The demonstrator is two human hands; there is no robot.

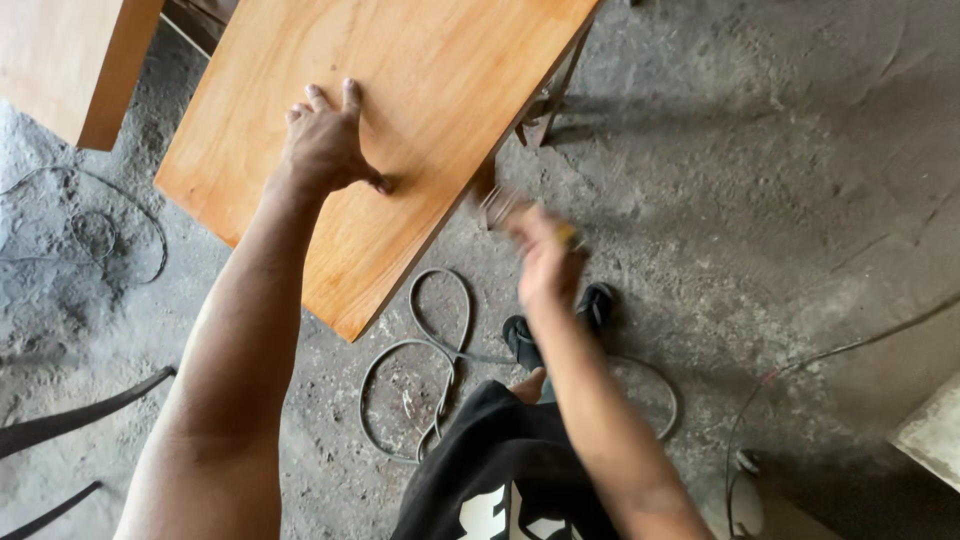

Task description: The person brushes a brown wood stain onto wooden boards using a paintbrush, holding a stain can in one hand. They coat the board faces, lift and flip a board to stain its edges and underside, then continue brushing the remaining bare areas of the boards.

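Observation:
An orange-brown wooden board (pixel 420 90) lies flat on a metal stand. My left hand (pixel 325 140) presses palm-down on the board with fingers spread. My right hand (pixel 545 255) is just off the board's right edge, blurred by motion. It grips a small tool (pixel 497 208) with a pale bristly or metal end near the board's edge; its exact kind cannot be made out.
A grey hose (pixel 435 345) loops on the dusty concrete floor below the board. A second wooden panel (pixel 70 65) stands at top left. Thin wire (pixel 95 230) lies at left, a cable (pixel 800 365) at right. My sandalled foot (pixel 590 305) is under my right hand.

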